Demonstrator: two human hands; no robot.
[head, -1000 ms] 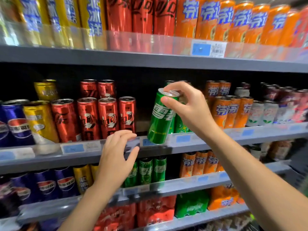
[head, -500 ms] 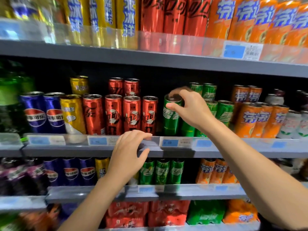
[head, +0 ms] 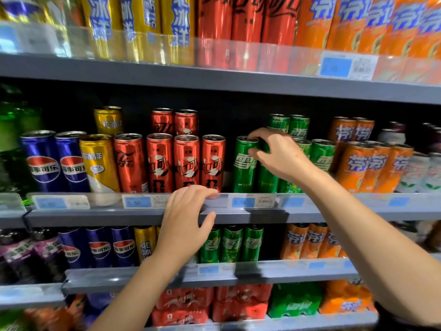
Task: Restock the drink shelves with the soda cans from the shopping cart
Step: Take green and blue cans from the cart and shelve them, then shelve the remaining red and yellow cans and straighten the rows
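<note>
My left hand (head: 188, 209) nearest, fingers draped over clear front rail (head: 310, 199) of middle shelf (head: 262, 215), steadying, holding nothing. Beyond it, my right hand (head: 279, 154) up at green soda can (head: 245, 164), thumb on can's side, fingertips over rim, gripping it. Can upright on shelf, front of green row, just right of red cans (head: 186, 163). Step in hand, by my read: seating this can in its lane. Next move calls for letting go cleanly without tipping it, then fetching another; cart out of shot.

Grey shelf (head: 310, 215): green can (head: 244, 173) upright beside red cans (head: 186, 163).
</note>
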